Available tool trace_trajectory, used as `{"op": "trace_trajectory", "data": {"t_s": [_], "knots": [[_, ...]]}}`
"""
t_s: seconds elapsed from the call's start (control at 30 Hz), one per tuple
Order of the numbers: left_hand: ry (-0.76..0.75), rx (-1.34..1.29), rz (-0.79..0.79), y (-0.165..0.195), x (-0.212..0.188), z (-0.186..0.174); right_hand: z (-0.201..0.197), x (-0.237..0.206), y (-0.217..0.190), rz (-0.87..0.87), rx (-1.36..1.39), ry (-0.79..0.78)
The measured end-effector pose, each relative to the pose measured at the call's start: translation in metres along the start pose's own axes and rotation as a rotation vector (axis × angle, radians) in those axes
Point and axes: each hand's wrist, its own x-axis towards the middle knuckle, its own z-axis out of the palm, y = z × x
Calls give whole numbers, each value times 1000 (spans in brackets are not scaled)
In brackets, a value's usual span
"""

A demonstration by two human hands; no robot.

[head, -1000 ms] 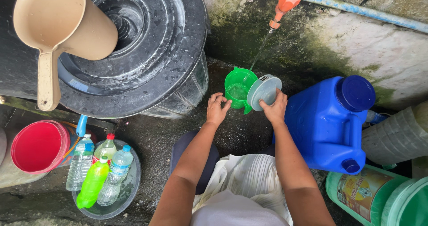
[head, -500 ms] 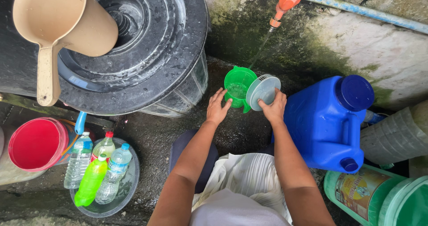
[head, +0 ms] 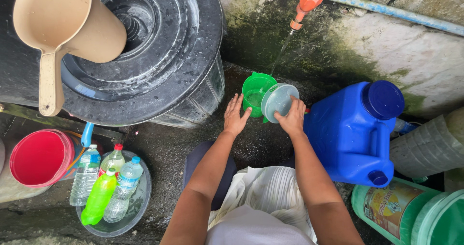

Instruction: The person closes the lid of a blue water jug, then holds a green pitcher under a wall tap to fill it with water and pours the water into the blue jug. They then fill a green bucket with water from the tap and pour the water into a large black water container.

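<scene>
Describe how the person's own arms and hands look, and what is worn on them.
Both arms are bare from the upper arm down: no sleeves reach them in view. The left hand and right hand wear no gloves, and no rings, watch or bracelets show. Fingernails are too small to judge.

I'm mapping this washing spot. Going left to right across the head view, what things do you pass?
Red plastic bucket → basin of plastic bottles → left hand → green plastic pitcher → clear round lid in the right hand → blue plastic jerrycan
</scene>
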Motion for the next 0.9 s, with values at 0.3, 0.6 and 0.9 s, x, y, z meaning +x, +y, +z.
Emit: {"op": "trace_trajectory", "data": {"t_s": [0.3,0.6,0.9], "knots": [[-37,-8,-40,0,3,1,1,2,4,37,5,-22],[-50,-7,-54,0,3,4,2,1,2,-3,-29,-16],[-41,-22,-39,1,1,2,-10,4,14,194,-69,45]]}}
